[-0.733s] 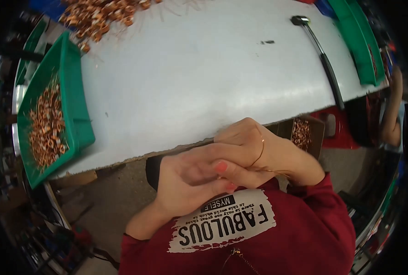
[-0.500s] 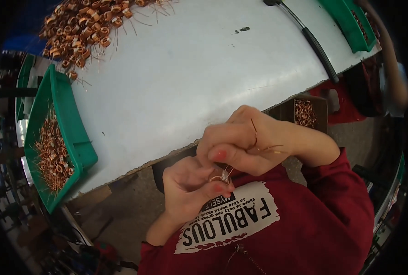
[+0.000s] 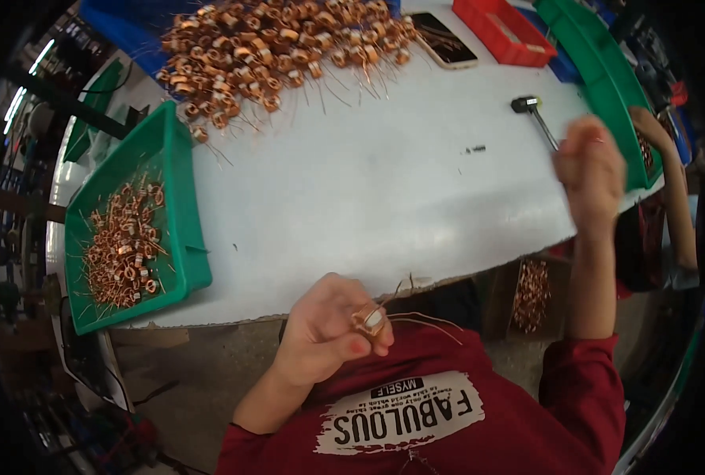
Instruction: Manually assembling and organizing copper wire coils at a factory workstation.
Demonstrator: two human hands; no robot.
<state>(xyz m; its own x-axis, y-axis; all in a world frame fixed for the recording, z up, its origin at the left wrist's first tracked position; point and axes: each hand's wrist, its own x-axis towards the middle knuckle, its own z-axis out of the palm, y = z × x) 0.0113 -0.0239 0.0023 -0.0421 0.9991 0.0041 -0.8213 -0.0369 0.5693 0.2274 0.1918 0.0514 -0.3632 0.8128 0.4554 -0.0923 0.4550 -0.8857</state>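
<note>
Near the table's front edge, my left hand (image 3: 325, 328) pinches a small copper wire coil (image 3: 366, 321) with a white patch between thumb and fingers. Thin wire leads stick out of the coil upward and to the right. My right hand (image 3: 592, 178) is stretched out over the right part of the table, its fingers curled but smeared by motion. It covers the handle of a hammer (image 3: 527, 104), whose dark head and metal shaft show beside it. Whether the fingers touch the handle cannot be made out.
A heap of copper coils (image 3: 265, 51) lies at the back. On the left stands a green bin (image 3: 186, 229) with more coils; a phone (image 3: 445, 41), a red tray (image 3: 519, 43) and another green bin (image 3: 606, 71) are far right. A box (image 3: 499, 305) sits below the edge; another person's arm (image 3: 673, 182) reaches in.
My right hand has left the coil and swung far right to the hammer. My left hand keeps the coil. The view has shifted, bringing the phone and red tray in.
</note>
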